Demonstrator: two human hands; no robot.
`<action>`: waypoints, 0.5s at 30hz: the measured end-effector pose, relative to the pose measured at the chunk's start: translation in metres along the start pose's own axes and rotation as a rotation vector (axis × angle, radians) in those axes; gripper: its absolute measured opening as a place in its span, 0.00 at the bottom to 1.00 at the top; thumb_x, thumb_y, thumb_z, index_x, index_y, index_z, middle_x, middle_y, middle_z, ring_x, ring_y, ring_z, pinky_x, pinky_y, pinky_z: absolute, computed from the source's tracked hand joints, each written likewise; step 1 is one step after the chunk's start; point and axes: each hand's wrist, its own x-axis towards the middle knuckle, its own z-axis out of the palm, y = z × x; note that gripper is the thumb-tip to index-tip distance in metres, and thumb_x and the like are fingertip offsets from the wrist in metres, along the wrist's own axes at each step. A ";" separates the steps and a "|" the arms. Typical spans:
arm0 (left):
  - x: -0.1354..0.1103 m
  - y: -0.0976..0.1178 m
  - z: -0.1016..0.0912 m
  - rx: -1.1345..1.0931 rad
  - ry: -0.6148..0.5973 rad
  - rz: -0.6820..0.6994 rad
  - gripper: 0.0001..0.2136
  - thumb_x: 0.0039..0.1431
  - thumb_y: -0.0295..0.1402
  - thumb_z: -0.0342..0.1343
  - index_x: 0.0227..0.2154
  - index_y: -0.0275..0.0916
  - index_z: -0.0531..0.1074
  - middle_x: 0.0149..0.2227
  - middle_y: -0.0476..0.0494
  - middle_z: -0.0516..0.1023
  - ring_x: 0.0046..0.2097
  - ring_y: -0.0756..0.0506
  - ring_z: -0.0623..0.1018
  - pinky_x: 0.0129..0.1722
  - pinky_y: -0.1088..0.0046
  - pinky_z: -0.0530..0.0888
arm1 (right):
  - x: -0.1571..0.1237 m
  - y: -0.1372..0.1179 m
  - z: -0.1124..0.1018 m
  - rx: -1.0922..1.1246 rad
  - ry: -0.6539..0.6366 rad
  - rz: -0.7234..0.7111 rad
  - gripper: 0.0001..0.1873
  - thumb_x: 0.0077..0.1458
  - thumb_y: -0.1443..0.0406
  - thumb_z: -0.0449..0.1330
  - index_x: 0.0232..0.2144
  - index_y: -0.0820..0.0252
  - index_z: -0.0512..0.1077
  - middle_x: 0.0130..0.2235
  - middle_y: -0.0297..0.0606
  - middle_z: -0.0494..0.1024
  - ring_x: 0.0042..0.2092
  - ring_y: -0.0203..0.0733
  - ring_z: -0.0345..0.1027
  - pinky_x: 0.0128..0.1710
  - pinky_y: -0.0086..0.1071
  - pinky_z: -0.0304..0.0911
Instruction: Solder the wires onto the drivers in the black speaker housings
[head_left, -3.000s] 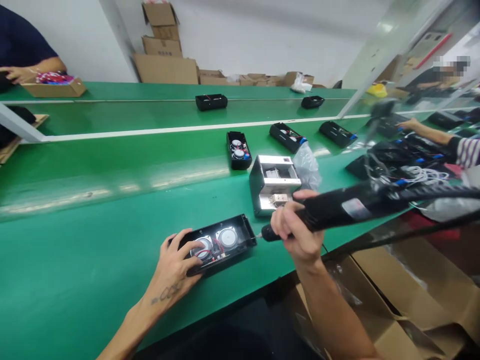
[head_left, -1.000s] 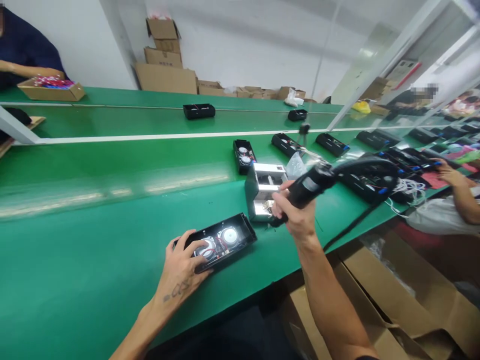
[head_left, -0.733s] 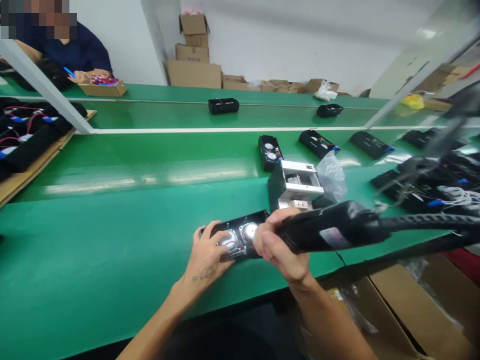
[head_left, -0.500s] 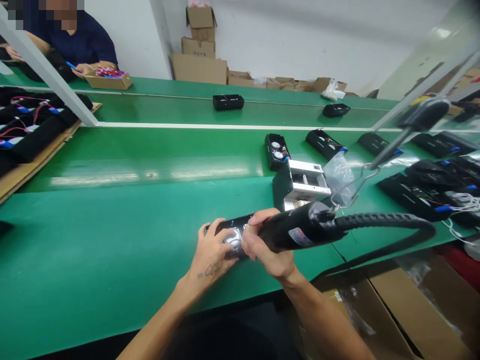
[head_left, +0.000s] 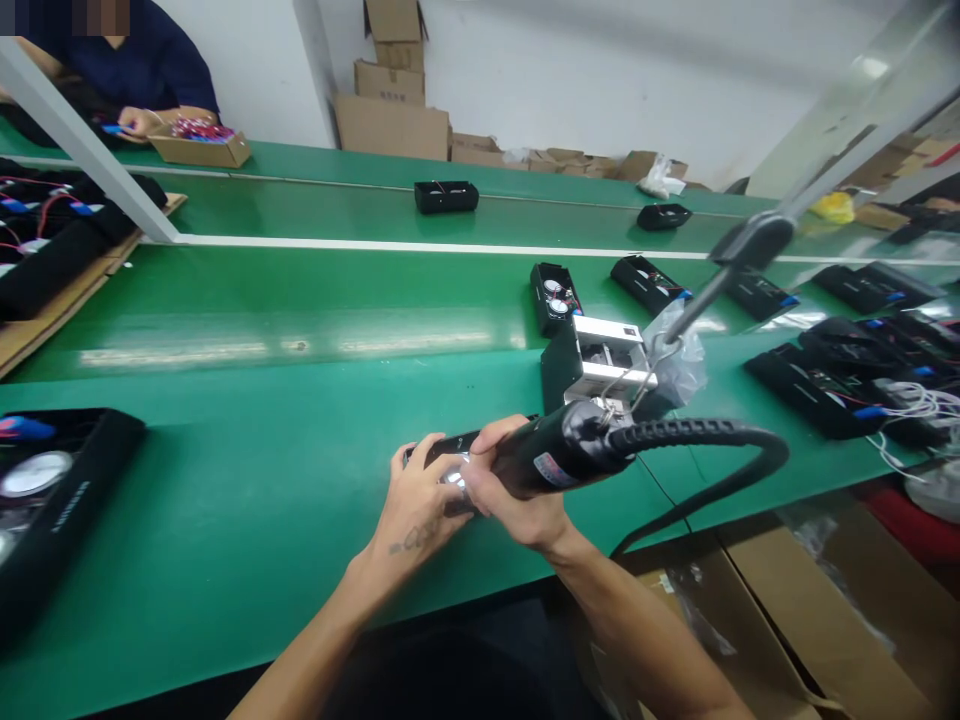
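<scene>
My left hand (head_left: 420,495) is closed around the left end of a black speaker housing (head_left: 459,445) that lies on the green mat. A round silver speaker cone shows partly between my fingers. My right hand (head_left: 514,490) grips a black electric screwdriver (head_left: 566,455), held nearly level with its front end over the housing. Its tip is hidden behind my fingers. A thick black cable (head_left: 720,435) leaves the screwdriver's back end, and a wire hook ties it to a hanging balancer arm (head_left: 712,285).
A silver and black screw feeder (head_left: 600,360) stands just beyond the screwdriver. Another open speaker housing (head_left: 67,500) lies at the left edge. Several housings (head_left: 810,390) crowd the right side. A co-worker (head_left: 142,70) sits at the far left behind a small carton (head_left: 199,150).
The screwdriver and my right hand have shifted slightly left, and the balancer arm has swung left. An open housing has come into view at the left edge. The camera has tilted a little.
</scene>
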 end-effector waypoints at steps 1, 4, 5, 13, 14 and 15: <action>0.000 0.000 -0.001 -0.002 -0.001 -0.001 0.12 0.58 0.34 0.68 0.45 0.51 0.81 0.59 0.43 0.78 0.66 0.29 0.65 0.60 0.42 0.63 | 0.000 0.000 0.000 -0.016 0.002 0.002 0.12 0.58 0.70 0.64 0.42 0.53 0.67 0.23 0.22 0.67 0.22 0.31 0.62 0.24 0.30 0.63; 0.000 0.002 -0.002 -0.010 -0.014 -0.001 0.10 0.58 0.34 0.67 0.43 0.51 0.81 0.62 0.44 0.76 0.66 0.30 0.65 0.60 0.43 0.62 | 0.000 0.000 0.000 -0.077 0.013 -0.004 0.11 0.57 0.69 0.64 0.39 0.53 0.66 0.24 0.23 0.66 0.26 0.34 0.66 0.28 0.32 0.68; 0.000 0.002 -0.002 -0.010 -0.017 -0.001 0.10 0.59 0.34 0.66 0.44 0.51 0.81 0.62 0.44 0.75 0.66 0.30 0.65 0.60 0.43 0.62 | 0.000 -0.001 -0.001 -0.107 0.013 -0.020 0.10 0.56 0.69 0.64 0.38 0.53 0.67 0.25 0.24 0.67 0.27 0.34 0.67 0.29 0.32 0.69; -0.002 0.000 0.003 -0.035 -0.024 -0.014 0.11 0.61 0.34 0.62 0.46 0.51 0.80 0.55 0.45 0.79 0.68 0.31 0.62 0.62 0.42 0.59 | 0.001 -0.013 -0.003 -0.311 -0.080 -0.142 0.09 0.55 0.71 0.63 0.34 0.53 0.67 0.28 0.27 0.73 0.29 0.35 0.70 0.33 0.31 0.71; -0.002 0.000 0.003 -0.046 -0.026 -0.017 0.11 0.62 0.33 0.62 0.45 0.51 0.80 0.55 0.45 0.80 0.68 0.31 0.62 0.62 0.42 0.59 | 0.001 -0.013 -0.003 -0.331 -0.089 -0.148 0.09 0.55 0.70 0.63 0.34 0.53 0.67 0.27 0.27 0.72 0.28 0.35 0.69 0.32 0.32 0.70; -0.002 0.001 0.002 -0.062 -0.022 -0.021 0.10 0.62 0.32 0.61 0.44 0.51 0.81 0.54 0.45 0.80 0.68 0.31 0.62 0.62 0.41 0.59 | 0.001 -0.013 -0.003 -0.357 -0.097 -0.159 0.08 0.55 0.69 0.63 0.33 0.53 0.66 0.26 0.27 0.72 0.27 0.36 0.69 0.32 0.33 0.70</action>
